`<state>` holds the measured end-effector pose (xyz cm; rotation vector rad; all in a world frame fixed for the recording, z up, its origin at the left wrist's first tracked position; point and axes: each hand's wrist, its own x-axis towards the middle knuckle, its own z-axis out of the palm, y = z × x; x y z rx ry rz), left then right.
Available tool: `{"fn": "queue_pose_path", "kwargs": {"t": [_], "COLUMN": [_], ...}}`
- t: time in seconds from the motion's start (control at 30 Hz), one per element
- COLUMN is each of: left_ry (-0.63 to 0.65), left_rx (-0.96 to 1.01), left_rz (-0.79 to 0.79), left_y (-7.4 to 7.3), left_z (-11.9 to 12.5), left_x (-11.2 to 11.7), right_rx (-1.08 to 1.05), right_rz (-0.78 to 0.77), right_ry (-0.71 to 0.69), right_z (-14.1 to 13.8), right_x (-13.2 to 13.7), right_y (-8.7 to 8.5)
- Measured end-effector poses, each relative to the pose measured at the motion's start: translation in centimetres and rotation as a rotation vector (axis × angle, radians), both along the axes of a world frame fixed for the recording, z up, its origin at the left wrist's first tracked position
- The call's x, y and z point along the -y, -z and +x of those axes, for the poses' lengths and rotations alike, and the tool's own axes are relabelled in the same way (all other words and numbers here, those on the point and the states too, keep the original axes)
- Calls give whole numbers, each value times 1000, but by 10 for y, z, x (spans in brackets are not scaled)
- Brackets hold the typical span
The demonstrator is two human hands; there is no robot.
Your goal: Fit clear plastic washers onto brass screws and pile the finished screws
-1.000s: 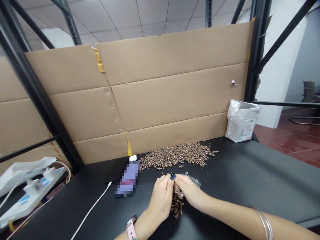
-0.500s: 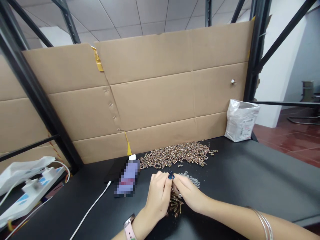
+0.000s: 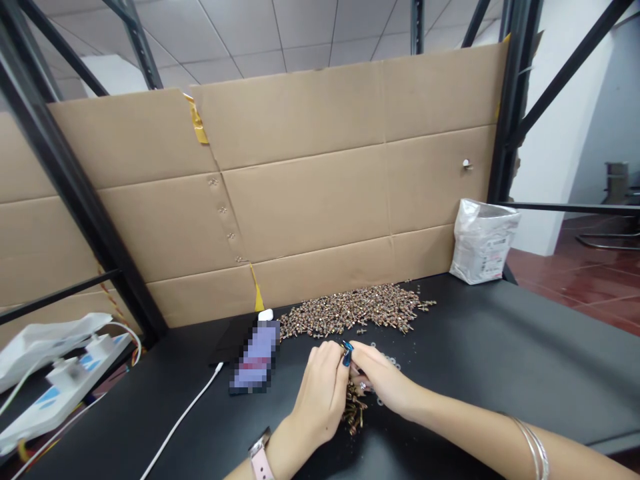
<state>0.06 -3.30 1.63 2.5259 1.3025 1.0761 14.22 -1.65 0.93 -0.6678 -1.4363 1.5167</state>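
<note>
My left hand (image 3: 321, 393) and my right hand (image 3: 383, 383) meet fingertip to fingertip over the black table (image 3: 500, 360). Both are pinched shut on a small piece between them, too small to name. Under them lies a small heap of brass-coloured screws (image 3: 355, 410). A big pile of the same screws (image 3: 357, 310) stretches along the cardboard wall behind. A few small clear washers (image 3: 387, 361) lie just beyond my right hand.
A phone (image 3: 256, 357) lies left of my hands with a white cable (image 3: 185, 417) running toward the near edge. A white plastic bag (image 3: 483, 241) stands at the back right. A power strip (image 3: 65, 390) sits at far left. Black rack posts (image 3: 75, 193) frame the cardboard wall (image 3: 320, 180).
My hands have stayed together, shifting slightly away from me over the small heap. The camera has barely moved.
</note>
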Motion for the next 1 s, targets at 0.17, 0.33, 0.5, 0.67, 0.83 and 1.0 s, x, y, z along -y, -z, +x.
{"fn": "queue_pose_path", "kwargs": {"t": [0.17, 0.33, 0.5, 0.67, 0.83, 1.0], "left_ry": [2, -16, -30, -60, -26, -17], "left_rx": [69, 9, 21, 2, 34, 135], "left_rz": [-85, -48, -33, -59, -43, -146], "left_y": [0, 2, 2, 0, 2, 0], "left_z": [1, -1, -2, -2, -1, 0], "left_x": [-2, -1, -6, -4, -3, -6], "right_rx": [-25, 17, 52, 86, 124, 396], "right_rz": [-42, -42, -6, 55, 76, 381], "right_ry": [-32, 1, -5, 31, 10, 156], "right_z": [0, 0, -1, 0, 1, 11], "right_x": [-1, -1, 2, 0, 4, 8], "right_y": [4, 1, 2, 4, -1, -14]}}
